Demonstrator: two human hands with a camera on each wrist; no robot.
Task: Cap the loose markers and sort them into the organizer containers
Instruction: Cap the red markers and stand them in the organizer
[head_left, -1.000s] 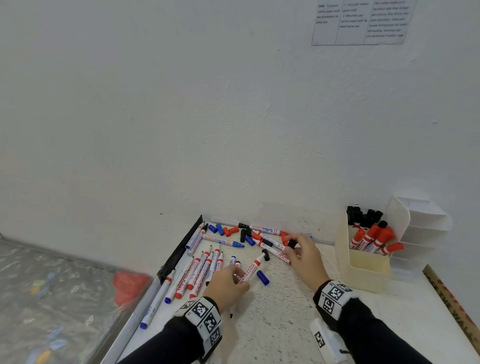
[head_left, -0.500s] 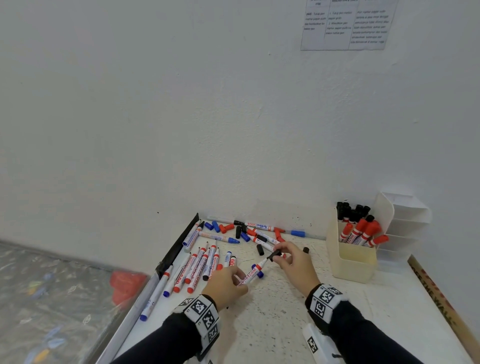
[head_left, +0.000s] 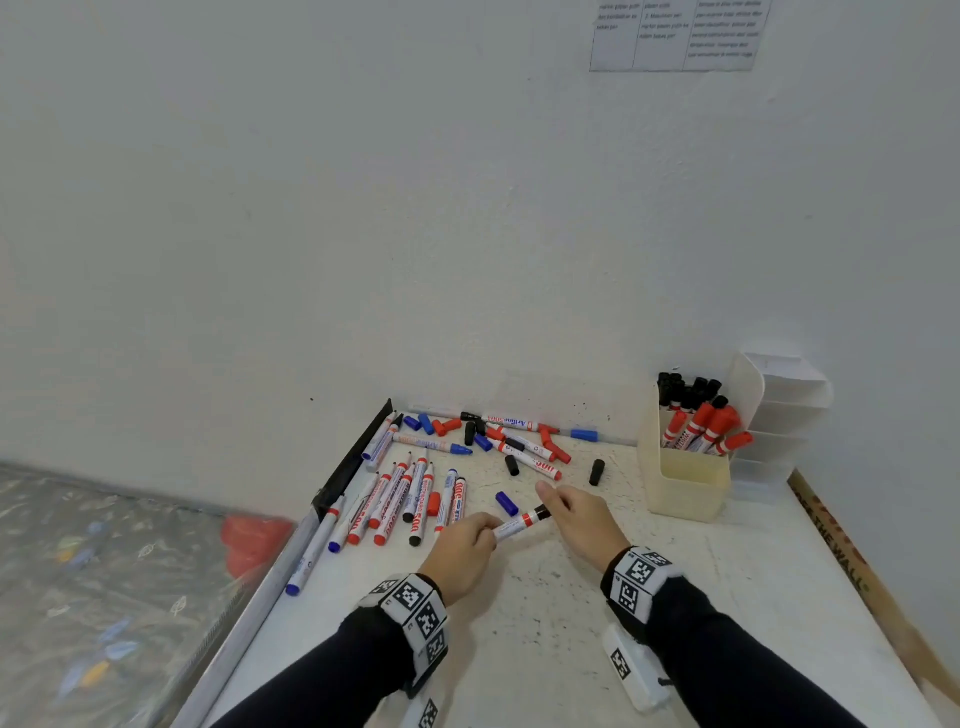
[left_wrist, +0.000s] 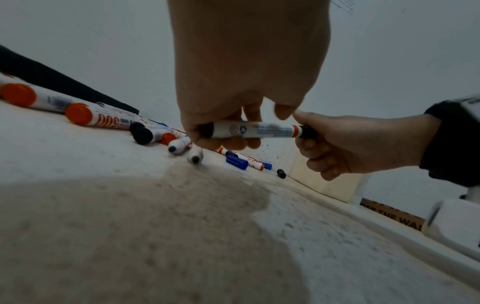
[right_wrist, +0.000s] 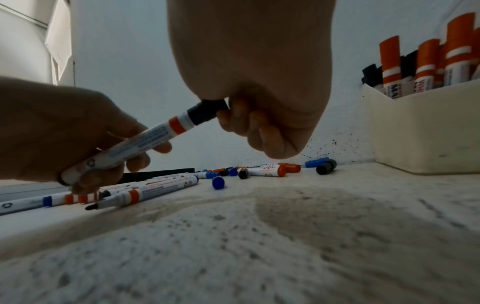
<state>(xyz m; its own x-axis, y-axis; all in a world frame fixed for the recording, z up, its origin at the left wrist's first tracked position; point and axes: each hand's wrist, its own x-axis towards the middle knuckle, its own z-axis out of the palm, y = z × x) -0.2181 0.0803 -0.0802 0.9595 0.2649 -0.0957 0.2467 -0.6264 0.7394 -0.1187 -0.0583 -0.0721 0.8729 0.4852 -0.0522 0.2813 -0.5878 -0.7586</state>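
Note:
My left hand (head_left: 465, 545) grips the rear of a white marker (head_left: 517, 525) with a red band, held above the table. My right hand (head_left: 576, 514) pinches a black cap (head_left: 542, 513) seated on that marker's tip. The left wrist view shows the marker (left_wrist: 253, 132) held level between both hands, and the right wrist view shows the black cap (right_wrist: 207, 112) under my right fingers (right_wrist: 259, 127). Several loose markers (head_left: 400, 499) and loose caps (head_left: 511, 465) lie scattered toward the wall. The cream organizer container (head_left: 680, 483) at the right holds several capped black and red markers.
A white tiered organizer (head_left: 779, 410) stands behind the cream container against the wall. A black strip (head_left: 353, 462) borders the table's left edge, with a drop to the floor beyond. A wooden ruler (head_left: 852, 561) lies along the right edge. Loose black cap (head_left: 597, 472) sits near the container.
My right hand picked a black cap from the pile and brought it back onto the tip of the marker in my left hand. Both hands drew nearer to me.

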